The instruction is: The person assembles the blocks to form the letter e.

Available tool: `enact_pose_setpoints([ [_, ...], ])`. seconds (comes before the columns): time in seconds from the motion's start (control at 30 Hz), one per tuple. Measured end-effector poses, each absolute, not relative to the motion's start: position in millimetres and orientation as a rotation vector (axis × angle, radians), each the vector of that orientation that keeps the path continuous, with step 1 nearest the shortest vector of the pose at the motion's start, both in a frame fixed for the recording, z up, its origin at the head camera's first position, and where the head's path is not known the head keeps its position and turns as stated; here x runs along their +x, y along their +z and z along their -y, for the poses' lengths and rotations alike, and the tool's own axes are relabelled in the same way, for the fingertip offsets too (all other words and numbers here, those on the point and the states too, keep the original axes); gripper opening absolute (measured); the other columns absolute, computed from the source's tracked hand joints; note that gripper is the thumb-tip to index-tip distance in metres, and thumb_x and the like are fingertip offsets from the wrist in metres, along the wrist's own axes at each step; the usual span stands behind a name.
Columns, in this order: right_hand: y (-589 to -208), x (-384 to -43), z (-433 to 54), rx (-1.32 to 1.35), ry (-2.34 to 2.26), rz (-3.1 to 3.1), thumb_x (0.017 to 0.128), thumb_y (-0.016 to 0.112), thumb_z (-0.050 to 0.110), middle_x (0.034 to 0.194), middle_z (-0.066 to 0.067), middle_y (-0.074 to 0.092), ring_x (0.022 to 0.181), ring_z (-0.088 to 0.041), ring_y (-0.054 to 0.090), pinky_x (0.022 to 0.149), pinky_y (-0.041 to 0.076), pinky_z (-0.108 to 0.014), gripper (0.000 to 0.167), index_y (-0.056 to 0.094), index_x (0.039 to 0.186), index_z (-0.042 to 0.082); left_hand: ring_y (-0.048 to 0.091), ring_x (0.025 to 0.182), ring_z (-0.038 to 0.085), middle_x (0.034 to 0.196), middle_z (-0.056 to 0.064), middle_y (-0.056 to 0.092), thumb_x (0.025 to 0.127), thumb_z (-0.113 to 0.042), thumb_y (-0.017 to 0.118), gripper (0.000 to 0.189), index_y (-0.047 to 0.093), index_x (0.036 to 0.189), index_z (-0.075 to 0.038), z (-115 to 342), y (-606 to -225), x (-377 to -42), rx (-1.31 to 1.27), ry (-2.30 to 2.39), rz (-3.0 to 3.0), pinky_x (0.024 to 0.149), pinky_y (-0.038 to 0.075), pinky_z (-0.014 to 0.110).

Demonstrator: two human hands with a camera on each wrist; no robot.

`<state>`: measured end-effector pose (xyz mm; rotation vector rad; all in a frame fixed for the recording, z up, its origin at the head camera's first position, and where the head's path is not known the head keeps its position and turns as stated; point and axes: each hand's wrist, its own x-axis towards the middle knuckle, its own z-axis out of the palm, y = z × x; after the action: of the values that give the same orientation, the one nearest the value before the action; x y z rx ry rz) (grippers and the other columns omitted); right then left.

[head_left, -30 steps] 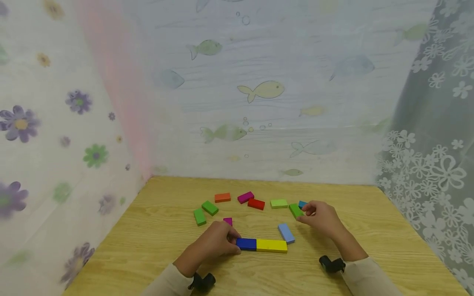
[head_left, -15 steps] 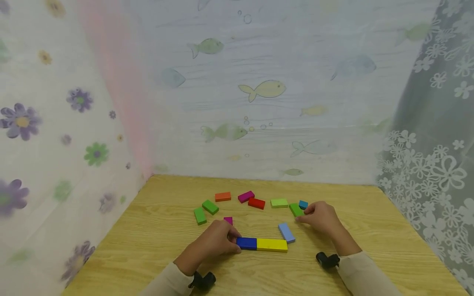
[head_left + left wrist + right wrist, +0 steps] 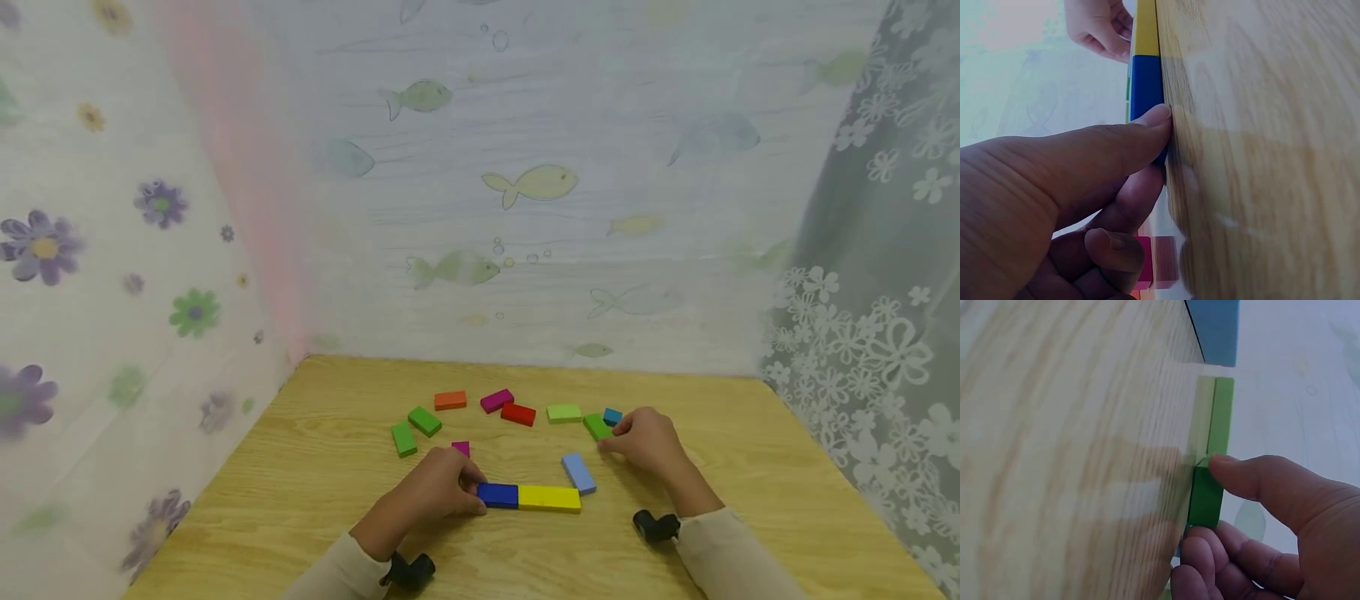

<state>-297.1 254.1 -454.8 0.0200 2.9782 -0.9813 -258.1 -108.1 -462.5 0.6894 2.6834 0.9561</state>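
Thumb and forefinger of my left hand (image 3: 437, 490) pinch the left end of a dark blue block (image 3: 498, 496), also close up in the left wrist view. End to end with it, a yellow block (image 3: 549, 498) continues the row to the right. My right hand (image 3: 651, 446) has its thumb and fingers at the near end of a green block (image 3: 1206, 495), which lies on the table at the right. A small blue block (image 3: 612, 417) sits just behind those fingertips. Beside the yellow block's far right corner lies a light blue block (image 3: 578, 473).
Farther back on the wooden table (image 3: 300, 500) lie an orange block (image 3: 450, 401), a purple block (image 3: 497, 401), a red block (image 3: 518, 414) and a lime block (image 3: 564, 413). Two green blocks are at the left. A magenta block (image 3: 461, 448) is partly behind my left hand.
My right wrist has shifted slightly left while its fingertips stay at the green block. The left hand and the blue and yellow row look unmoved.
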Motion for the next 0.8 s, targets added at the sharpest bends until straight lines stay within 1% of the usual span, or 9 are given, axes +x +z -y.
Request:
enact_pose_setpoints([
  [0.2,-458,-297,-257,0.082,-1.004,-2.965,0.081,0.087,0.032,0.102,-0.012,0.074,0.085,-0.023,0.065,0.071,0.056,-0.039,0.035,0.078,0.097,0.003,0.056,0.071,0.007,0.073,-0.01,0.064,0.079,-0.024,0.092,0.03,0.083,0.106,-0.013,109,-464,-257,0.699,0.957,-2.678,0.066,0.048,0.024],
  [0.37,-458,-296,-258,0.103,-1.032,-2.95,0.081,0.086,0.033,0.104,-0.013,0.074,0.086,-0.024,0.065,0.072,0.056,-0.04,0.034,0.078,0.099,0.004,0.056,0.071,0.007,0.072,-0.01,0.064,0.079,-0.024,0.092,0.03,0.083,0.105,-0.013,109,-464,-257,0.698,0.958,-2.68,0.066,0.048,0.024],
  [0.57,-456,-295,-258,0.11,-1.063,-2.933,0.082,0.083,0.03,0.102,-0.012,0.074,0.081,-0.022,0.064,0.067,0.054,-0.035,0.029,0.078,0.097,0.006,0.057,0.07,0.006,0.073,-0.011,0.065,0.079,-0.022,0.091,0.028,0.083,0.105,-0.012,109,-464,-257,0.709,0.982,-2.657,0.066,0.049,0.023],
  [0.8,-448,-297,-258,0.094,-1.059,-2.979,0.084,0.082,0.029,0.107,-0.015,0.073,0.083,-0.023,0.066,0.066,0.056,-0.036,0.03,0.078,0.099,0.004,0.058,0.071,0.004,0.074,-0.012,0.066,0.079,-0.021,0.091,0.028,0.083,0.104,-0.012,110,-464,-258,0.733,0.996,-2.66,0.066,0.05,0.023],
])
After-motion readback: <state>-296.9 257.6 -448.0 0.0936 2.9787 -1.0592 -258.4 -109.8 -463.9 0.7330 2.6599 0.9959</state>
